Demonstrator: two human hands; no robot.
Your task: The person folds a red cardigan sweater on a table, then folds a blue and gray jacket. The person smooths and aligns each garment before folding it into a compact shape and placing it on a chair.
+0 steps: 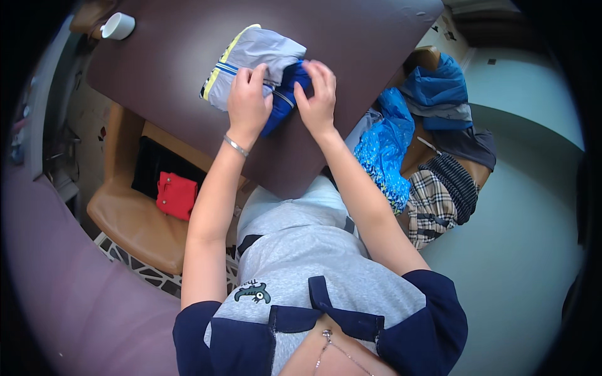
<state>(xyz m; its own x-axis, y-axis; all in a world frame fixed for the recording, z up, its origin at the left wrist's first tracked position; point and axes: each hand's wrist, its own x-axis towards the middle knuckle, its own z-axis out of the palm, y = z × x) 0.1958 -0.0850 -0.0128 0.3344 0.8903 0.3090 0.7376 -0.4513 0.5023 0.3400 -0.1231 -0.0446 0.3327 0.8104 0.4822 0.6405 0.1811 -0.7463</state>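
A folded jacket [260, 47] lies on the dark brown table [169, 69]. It is light grey with a yellow edge, blue stripes and a deep blue part on its right side. My left hand [248, 103], a silver bracelet at its wrist, has its fingers curled on the jacket's front edge. At the blue part's right edge is my right hand [318, 97], its fingers bent and the thumb held apart from them. Both hands cover some of the cloth, so part of the fold between them is hidden.
A white cup [119, 26] stands at the table's far left corner. On a tan chair [135, 216] at left sit a folded red garment [177, 195] and a black one. Blue clothes [392, 147] and a plaid garment [434, 200] are heaped on another chair at right.
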